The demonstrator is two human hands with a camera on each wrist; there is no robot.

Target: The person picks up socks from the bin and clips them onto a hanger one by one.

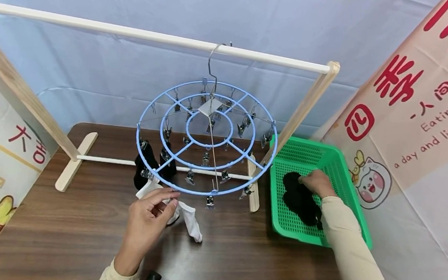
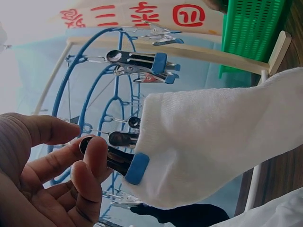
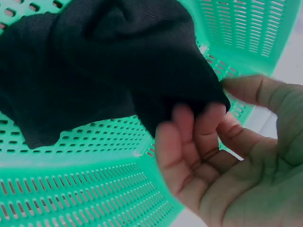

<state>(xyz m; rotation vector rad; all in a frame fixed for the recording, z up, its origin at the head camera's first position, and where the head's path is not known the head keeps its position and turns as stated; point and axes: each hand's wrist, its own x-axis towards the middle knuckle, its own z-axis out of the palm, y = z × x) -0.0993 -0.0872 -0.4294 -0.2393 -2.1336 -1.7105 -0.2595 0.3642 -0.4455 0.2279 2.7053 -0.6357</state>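
Note:
A white sock hangs from blue-tipped metal clips on a round blue clip hanger. My left hand is beside these clips, its thumb and fingers loosely bent around the handle end of one clip, whose tips bite the sock's cuff; no firm squeeze shows. Over the green basket, my right hand pinches the edge of a black sock between thumb and fingers. The rest of that dark fabric lies bunched in the basket, so separate pieces are hard to tell.
Black socks hang on the hanger's left side. The hanger hooks over the white top rail of a wooden stand, whose feet rest on the brown table. Several bare clips dangle from the rings.

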